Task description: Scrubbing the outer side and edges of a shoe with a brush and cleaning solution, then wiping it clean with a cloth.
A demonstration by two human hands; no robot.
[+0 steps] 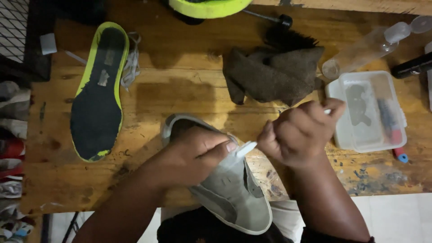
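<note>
Lowest in frame, grey shoe (234, 193) lay gripped by left hand (198, 155); right hand (299, 132) pinched a small white brush (246, 148), apparently mid-scrub; continuing needs steady bracing.

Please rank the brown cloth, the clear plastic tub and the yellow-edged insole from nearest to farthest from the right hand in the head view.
From the right hand:
1. Clear plastic tub, just beside it, toward the table's right end.
2. Brown cloth, beyond it, mid-table.
3. Yellow-edged insole, far across on the left side.
</note>
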